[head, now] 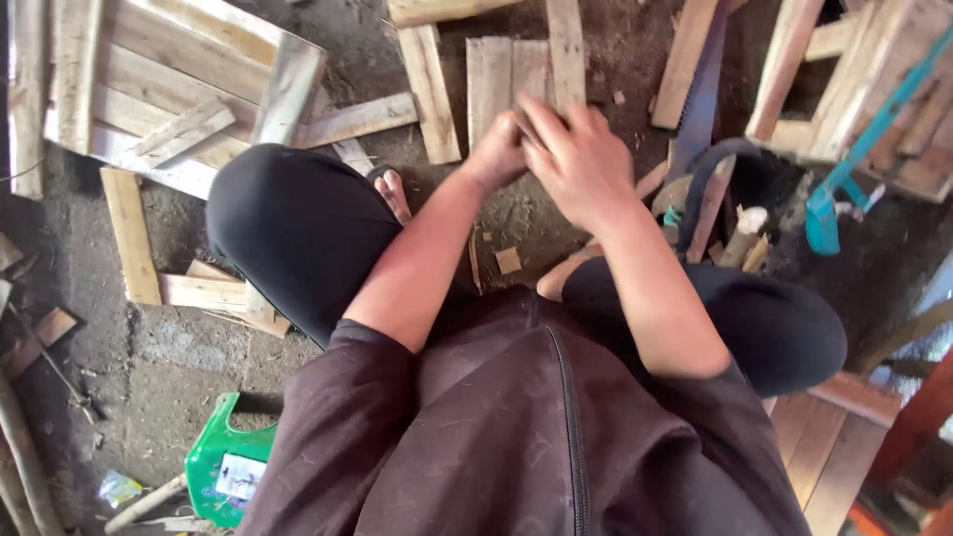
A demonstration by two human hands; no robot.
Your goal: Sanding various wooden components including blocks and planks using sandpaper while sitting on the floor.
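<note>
Dirt floor (169, 367) strewn with wood slats (491, 84) just beyond left hand (499, 151) and right hand (576, 159), hands touching, fingers curled, grip unclear, handsaw (703, 99) to the right.

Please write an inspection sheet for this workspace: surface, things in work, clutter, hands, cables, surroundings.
Surface: bare dirt floor, dusty, with wood chips.
Things in work: short wooden planks lying side by side under both hands.
Clutter: loose slats, a hand saw, a green plastic container.
Hands: left hand and right hand meet above the planks; what the fingers pinch is hidden.
Cables: nothing seen; only a teal strap.
Surroundings: wooden pallet at upper left, wooden crate at upper right.
</note>
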